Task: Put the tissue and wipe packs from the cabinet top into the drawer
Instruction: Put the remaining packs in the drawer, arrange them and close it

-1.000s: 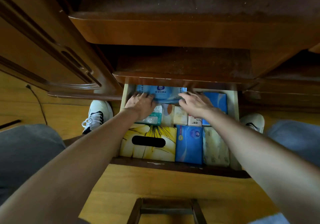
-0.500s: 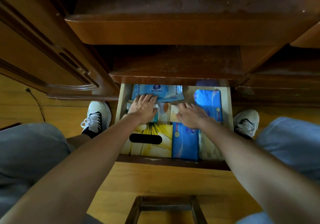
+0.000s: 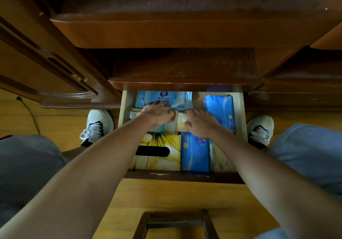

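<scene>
Your drawer (image 3: 244,112): pale raw wood, matt | wipe pack (image 3: 162,98) at 12 o'clock: glossy blue plastic film | yellow tissue box (image 3: 157,162) at 7 o'clock: printed card | cabinet (image 3: 185,31): dark varnished wood, dusty top | floor (image 3: 175,196): smooth satin wood.

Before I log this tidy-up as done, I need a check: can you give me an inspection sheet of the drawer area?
Surface: open drawer, pale wooden walls, nearly full.
Job's things: light blue wipe pack at the back; blue tissue pack back right; yellow tissue box and another blue pack in front.
Clutter: small packets mid-drawer, partly hidden.
Hands: left hand and right hand lie on the middle packs, fingers fairly flat; grip unclear.
Cables: dark cable on the floor, left.
Surroundings: wooden cabinet overhead, stool frame below, white shoes beside the drawer.
</scene>
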A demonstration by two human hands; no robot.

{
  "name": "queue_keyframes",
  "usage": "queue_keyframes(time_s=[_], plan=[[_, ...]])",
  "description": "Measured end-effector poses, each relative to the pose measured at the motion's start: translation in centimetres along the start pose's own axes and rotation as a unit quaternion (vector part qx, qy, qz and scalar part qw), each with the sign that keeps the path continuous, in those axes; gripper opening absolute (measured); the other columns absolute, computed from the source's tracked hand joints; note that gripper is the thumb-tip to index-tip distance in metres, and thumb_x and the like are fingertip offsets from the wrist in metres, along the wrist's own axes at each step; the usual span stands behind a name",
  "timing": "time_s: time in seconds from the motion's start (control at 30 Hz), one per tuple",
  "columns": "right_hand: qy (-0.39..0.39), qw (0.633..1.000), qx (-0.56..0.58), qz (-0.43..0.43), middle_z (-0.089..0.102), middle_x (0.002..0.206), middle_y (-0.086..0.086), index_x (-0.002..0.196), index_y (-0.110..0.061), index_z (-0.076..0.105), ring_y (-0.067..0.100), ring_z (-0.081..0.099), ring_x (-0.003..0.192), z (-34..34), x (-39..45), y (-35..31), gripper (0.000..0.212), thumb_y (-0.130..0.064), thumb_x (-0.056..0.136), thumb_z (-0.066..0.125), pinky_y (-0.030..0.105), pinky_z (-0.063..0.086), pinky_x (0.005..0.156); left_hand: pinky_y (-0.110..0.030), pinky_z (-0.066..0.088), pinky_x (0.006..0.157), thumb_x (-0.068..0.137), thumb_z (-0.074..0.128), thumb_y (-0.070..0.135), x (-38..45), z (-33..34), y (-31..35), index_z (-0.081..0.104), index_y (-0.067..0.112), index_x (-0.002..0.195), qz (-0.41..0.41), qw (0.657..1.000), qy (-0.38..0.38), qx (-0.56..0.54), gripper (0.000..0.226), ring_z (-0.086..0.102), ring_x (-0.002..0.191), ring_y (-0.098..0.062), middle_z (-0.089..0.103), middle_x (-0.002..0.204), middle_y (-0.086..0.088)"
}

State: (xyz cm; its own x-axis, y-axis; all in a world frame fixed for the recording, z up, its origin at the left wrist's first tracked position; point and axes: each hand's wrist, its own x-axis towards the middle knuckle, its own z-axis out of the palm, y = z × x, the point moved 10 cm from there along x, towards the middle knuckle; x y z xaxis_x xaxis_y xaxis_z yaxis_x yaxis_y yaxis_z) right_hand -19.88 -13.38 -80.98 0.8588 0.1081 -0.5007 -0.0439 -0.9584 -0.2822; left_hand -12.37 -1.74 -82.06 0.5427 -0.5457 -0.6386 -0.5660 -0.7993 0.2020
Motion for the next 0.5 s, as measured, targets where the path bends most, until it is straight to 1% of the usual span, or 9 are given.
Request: queue_keyframes(time_s=[0.03, 0.07, 0.13, 0.2, 0.23, 0.3, 0.37, 0.43, 0.5], plan=[[0.002, 1.0, -0.005, -0.002, 0.05, 0.147, 0.012, 0.148, -0.015, 0.037, 0.028, 0.047, 0.135, -0.1, 0.1, -0.1, 0.051, -0.042, 0.104, 0.038, 0.046, 0.033, 0.115, -0.05, 0.03, 0.115, 0.104, 0.024, 0.046, 0.0, 0.0, 0.2, 0.046, 0.031, 0.145, 0.004, 1.0, 0.003, 0.015, 0.048, 0.037, 0.137, -0.028, 0.033, 0.156, -0.004], [0.005, 1.0, -0.014, -0.004, 0.049, 0.148, 0.012, 0.149, -0.015, 0.035, 0.028, 0.046, 0.137, -0.3, 0.1, -0.2, 0.054, -0.044, 0.104, 0.037, 0.047, 0.03, 0.117, -0.051, 0.026, 0.117, 0.105, 0.024, 0.046, -0.2, -0.1, 0.3, 0.043, 0.03, 0.147, 0.007, 0.999, 0.011, 0.037, 0.049, 0.034, 0.141, -0.029, 0.03, 0.159, -0.005], [0.016, 0.999, -0.033, -0.007, 0.045, 0.153, 0.013, 0.154, -0.014, 0.03, 0.029, 0.039, 0.143, -0.6, -0.2, -0.5, 0.06, -0.047, 0.103, 0.035, 0.05, 0.019, 0.123, -0.05, 0.019, 0.12, 0.104, 0.021, 0.048, -1.0, -0.3, 0.3, 0.034, 0.027, 0.153, 0.001, 0.997, 0.047, 0.06, 0.055, 0.024, 0.148, -0.028, 0.023, 0.164, -0.005], [0.04, 0.999, -0.036, -0.004, 0.036, 0.161, 0.013, 0.158, -0.015, 0.023, 0.028, 0.029, 0.151, -1.3, -0.9, -0.7, 0.065, -0.048, 0.103, 0.032, 0.049, 0.009, 0.125, -0.048, 0.017, 0.12, 0.103, 0.019, 0.05, -2.6, -1.1, 0.1, 0.031, 0.025, 0.155, -0.006, 0.994, 0.101, 0.038, 0.059, 0.022, 0.149, -0.025, 0.02, 0.165, -0.004], [0.054, 0.998, -0.029, 0.0, 0.033, 0.163, 0.012, 0.159, -0.016, 0.021, 0.028, 0.026, 0.152, -1.8, -1.5, -0.8, 0.065, -0.048, 0.104, 0.033, 0.049, 0.007, 0.126, -0.047, 0.017, 0.121, 0.103, 0.019, 0.05, -3.6, -1.5, 0.0, 0.033, 0.024, 0.155, -0.007, 0.992, 0.124, 0.022, 0.059, 0.023, 0.149, -0.025, 0.02, 0.165, -0.004], [0.077, 0.997, -0.008, 0.002, 0.032, 0.164, 0.012, 0.16, -0.016, 0.021, 0.028, 0.025, 0.153, -3.0, -2.9, -1.1, 0.064, -0.045, 0.104, 0.036, 0.048, 0.009, 0.126, -0.046, 0.018, 0.12, 0.103, 0.022, 0.051, -5.7, -2.1, -0.3, 0.043, 0.024, 0.15, -0.008, 0.989, 0.15, -0.003, 0.058, 0.025, 0.148, -0.026, 0.023, 0.165, -0.004], [0.1, 0.995, 0.01, 0.003, 0.033, 0.163, 0.013, 0.159, -0.015, 0.024, 0.028, 0.028, 0.151, -4.1, -4.7, -1.4, 0.062, -0.041, 0.104, 0.04, 0.047, 0.014, 0.126, -0.046, 0.02, 0.12, 0.102, 0.025, 0.053, -8.3, -2.6, -0.7, 0.05, 0.024, 0.145, -0.011, 0.984, 0.174, -0.025, 0.058, 0.028, 0.147, -0.027, 0.025, 0.164, -0.004], [0.123, 0.992, 0.019, 0.004, 0.038, 0.161, 0.014, 0.158, -0.014, 0.029, 0.029, 0.032, 0.149, -5.2, -6.8, -1.5, 0.061, -0.038, 0.104, 0.044, 0.045, 0.021, 0.123, -0.048, 0.023, 0.119, 0.099, 0.028, 0.06, -11.2, -2.9, -0.9, 0.051, 0.025, 0.144, -0.008, 0.98, 0.193, -0.055, 0.061, 0.031, 0.145, -0.027, 0.03, 0.161, -0.003], [0.13, 0.991, 0.02, 0.009, 0.039, 0.16, 0.011, 0.156, -0.017, 0.032, 0.027, 0.034, 0.148, -5.8, -9.1, -1.4, 0.058, -0.039, 0.104, 0.045, 0.043, 0.024, 0.121, -0.049, 0.03, 0.115, 0.093, 0.031, 0.069, -14.1, -2.6, -0.7, 0.05, 0.027, 0.144, -0.001, 0.979, 0.193, -0.069, 0.069, 0.037, 0.142, -0.026, 0.038, 0.156, 0.0]])
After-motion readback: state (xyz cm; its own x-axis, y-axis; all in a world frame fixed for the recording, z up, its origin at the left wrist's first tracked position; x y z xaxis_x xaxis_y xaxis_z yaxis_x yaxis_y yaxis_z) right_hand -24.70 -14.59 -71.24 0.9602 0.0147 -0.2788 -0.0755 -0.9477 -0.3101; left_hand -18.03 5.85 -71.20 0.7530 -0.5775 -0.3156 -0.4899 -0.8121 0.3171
